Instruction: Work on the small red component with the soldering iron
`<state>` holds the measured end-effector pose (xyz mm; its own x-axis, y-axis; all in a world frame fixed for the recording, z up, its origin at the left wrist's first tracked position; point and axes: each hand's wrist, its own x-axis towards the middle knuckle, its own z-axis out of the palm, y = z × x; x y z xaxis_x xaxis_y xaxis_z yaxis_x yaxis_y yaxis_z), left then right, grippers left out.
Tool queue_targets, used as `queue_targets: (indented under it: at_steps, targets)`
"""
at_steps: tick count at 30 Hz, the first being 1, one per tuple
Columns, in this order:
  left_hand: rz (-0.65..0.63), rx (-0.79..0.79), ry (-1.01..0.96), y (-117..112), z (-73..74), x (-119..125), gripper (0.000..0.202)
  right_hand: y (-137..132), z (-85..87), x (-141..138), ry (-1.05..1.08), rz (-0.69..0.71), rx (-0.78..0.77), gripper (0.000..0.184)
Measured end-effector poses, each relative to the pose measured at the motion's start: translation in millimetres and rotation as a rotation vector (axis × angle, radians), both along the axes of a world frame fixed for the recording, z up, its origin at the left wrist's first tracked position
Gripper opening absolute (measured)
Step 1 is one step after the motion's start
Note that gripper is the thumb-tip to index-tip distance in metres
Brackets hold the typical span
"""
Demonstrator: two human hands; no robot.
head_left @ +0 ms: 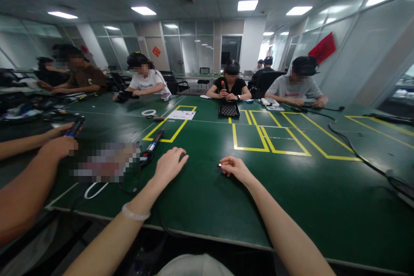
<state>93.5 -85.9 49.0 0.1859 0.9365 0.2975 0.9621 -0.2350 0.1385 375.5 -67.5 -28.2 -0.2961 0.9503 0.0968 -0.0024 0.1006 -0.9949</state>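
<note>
My right hand (237, 170) is closed in a pinch over the green table (200, 198). Between its thumb and fingertips is a small red-and-white object (219, 166), too small to name. My left hand (170, 163) is palm down at or just above the tabletop, its fingers loosely stretched and holding nothing. A pale bracelet (135, 212) circles that wrist. Left of this hand, nearest to it, lies a black-and-silver handheld tool (152, 146) with a cord.
Yellow tape outlines (250, 148) mark the table beyond my hands. At left, a neighbour's hand (66, 144) grips a dark tool (76, 125). A black tray (229, 110) stands before a person opposite. A black cable (352, 146) runs along the right.
</note>
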Motion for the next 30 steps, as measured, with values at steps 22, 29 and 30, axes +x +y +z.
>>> queue_targets:
  at_steps: [22, 29, 30]
  targets:
    - [0.373, -0.219, 0.343, -1.9, -9.5, -109.9, 0.047, -0.4, -3.8, 0.9, -0.035, 0.034, -0.024, 0.036]
    - [0.284, -0.187, 0.28, 3.2, -18.7, -66.6, 0.042, -4.1, 2.9, 3.0, -0.053, 0.049, -0.017, 0.033]
    - [0.275, -0.177, 0.275, 3.5, -20.5, -59.0, 0.042, -4.4, 3.5, 2.9, -0.054, 0.051, -0.016, 0.033]
